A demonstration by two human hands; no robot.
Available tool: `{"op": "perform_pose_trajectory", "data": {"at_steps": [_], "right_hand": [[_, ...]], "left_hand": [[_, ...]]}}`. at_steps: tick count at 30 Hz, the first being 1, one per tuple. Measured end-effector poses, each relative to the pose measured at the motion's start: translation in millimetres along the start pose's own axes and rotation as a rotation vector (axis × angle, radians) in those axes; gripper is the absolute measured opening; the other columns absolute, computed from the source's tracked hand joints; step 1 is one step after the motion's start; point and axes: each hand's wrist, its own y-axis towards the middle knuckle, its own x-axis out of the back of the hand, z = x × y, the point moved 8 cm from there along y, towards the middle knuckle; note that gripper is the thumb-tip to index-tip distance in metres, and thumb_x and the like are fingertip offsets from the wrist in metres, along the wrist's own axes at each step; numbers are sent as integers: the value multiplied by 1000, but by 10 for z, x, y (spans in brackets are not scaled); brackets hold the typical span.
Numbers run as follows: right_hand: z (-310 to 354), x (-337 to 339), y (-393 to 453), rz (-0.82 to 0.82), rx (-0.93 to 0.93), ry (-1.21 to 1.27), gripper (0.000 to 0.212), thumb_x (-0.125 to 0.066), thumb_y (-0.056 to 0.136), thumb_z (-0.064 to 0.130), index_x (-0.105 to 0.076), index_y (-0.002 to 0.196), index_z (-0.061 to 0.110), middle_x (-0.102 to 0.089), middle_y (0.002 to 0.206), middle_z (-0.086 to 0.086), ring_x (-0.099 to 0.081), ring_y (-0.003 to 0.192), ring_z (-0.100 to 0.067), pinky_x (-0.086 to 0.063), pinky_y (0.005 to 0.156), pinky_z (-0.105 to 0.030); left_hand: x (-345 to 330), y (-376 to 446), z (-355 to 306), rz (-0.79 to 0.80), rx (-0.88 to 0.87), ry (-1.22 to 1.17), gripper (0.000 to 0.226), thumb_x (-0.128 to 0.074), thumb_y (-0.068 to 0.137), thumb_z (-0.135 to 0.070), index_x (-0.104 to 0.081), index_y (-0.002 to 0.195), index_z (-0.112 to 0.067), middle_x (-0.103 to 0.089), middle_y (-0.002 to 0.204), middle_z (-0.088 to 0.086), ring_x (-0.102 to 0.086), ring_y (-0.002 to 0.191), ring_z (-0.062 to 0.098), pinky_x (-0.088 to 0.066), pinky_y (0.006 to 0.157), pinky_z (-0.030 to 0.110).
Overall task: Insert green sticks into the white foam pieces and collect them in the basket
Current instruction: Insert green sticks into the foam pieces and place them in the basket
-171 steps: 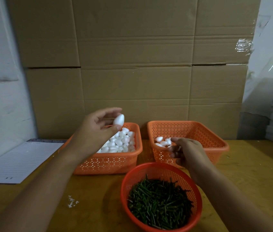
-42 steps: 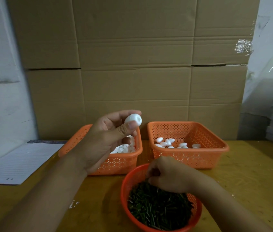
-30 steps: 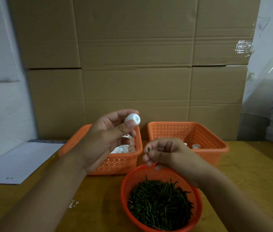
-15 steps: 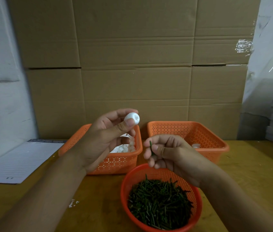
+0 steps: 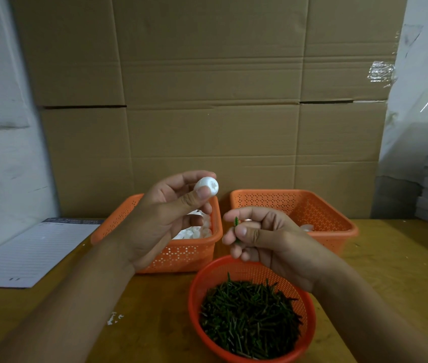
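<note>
1. L hand (image 5: pixel 160 221) up at centre, thumb + fingertips pinching a white foam piece (image 5: pixel 206 185): egg-shaped, flat end toward the camera w/ a star-shaped dent in it.
2. R hand (image 5: pixel 265 239) at 4 o'clock of the foam, near but apart, nipping one green stick (image 5: pixel 236 226) betw thumb and forefinger; stick roughly upright, tip poking above the thumb, thin and dark green.
3. Round orange basket (image 5: pixel 194 289) at 6 o'clock, heaped w/ loose green sticks (image 5: pixel 249 313).
4. Left rectangular orange basket (image 5: pixel 181 255) behind L hand: white foam pieces (image 5: pixel 194 231) piled inside.
5. Right rectangular orange basket (image 5: pixel 320 213) at 3 o'clock: a few white pieces just showing past R hand.
6. Lined paper pad (image 5: pixel 29 250) at 9 o'clock on the wooden table (image 5: pixel 396 258); header print too blurred to read, a small mark at the bottom looks like "11". Cardboard boxes (image 5: pixel 207 87) at 12.
</note>
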Motion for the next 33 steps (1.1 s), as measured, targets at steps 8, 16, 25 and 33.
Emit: {"op": "perform_pose_trajectory", "data": {"at_steps": [8,16,25,33], "right_hand": [[-13,-36,-4,14,-33,-3,17,-61,93,14,-74,101,7,-73,94,-14,-71,76,-15,-57,66,-21],[33,-24,6,-55,8,-15,18,-57,93,14,-74,93,10,-68,81,-8,-62,67,-11,-53,61,-20],[151,0,-7,-159,93,75,12,-65,80,7,-70,91,8,-70,78,-13,-67,64,-14,-56,59,-20],[139,5,-8,-161,87,50,11,-68,79,8,-76,82,13,-72,80,-13,-67,65,-14,-56,60,-20]], "left_hand": [[13,8,5,2,-7,6,52,-90,63,-50,-76,107,-26,-67,91,-4,-63,78,8,-53,66,24],[39,18,34,9,-4,20,45,-89,69,-44,-76,108,-26,-67,92,-5,-63,80,8,-53,67,24],[46,24,63,-3,-8,47,30,-88,71,-21,-74,97,-27,-68,95,-3,-64,80,10,-54,67,25],[59,25,63,-28,-7,-19,34,-83,67,-22,-77,100,-26,-71,99,0,-69,91,18,-56,73,25]]}}
